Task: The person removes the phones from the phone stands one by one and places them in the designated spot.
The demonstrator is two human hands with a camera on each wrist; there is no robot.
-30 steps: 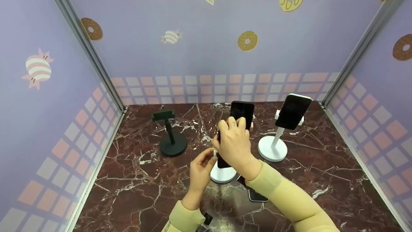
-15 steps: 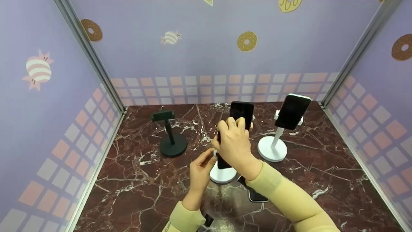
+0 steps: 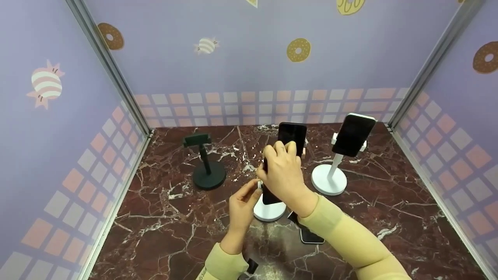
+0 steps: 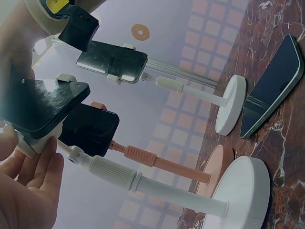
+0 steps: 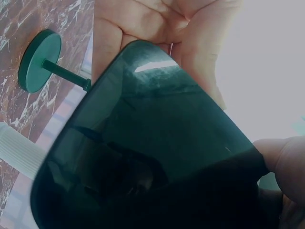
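Observation:
My right hand (image 3: 283, 171) holds a dark phone (image 3: 271, 197) by its edges, with the thumb at one edge in the right wrist view. The phone sits at the white clamp (image 4: 38, 144) of a white phone stand (image 3: 268, 213), whose ribbed stem (image 4: 112, 172) shows in the left wrist view. My left hand (image 3: 242, 206) pinches the clamp's left side between thumb and fingers. Much of the phone is hidden by my right hand in the head view.
Behind, a pink phone stand (image 4: 183, 169) carries a black phone (image 3: 292, 134). Another white stand (image 3: 329, 179) at right bears a phone (image 3: 355, 134). A dark green stand (image 3: 209, 175) stands left with its holder bare. A phone (image 3: 312, 235) lies flat beside my right forearm.

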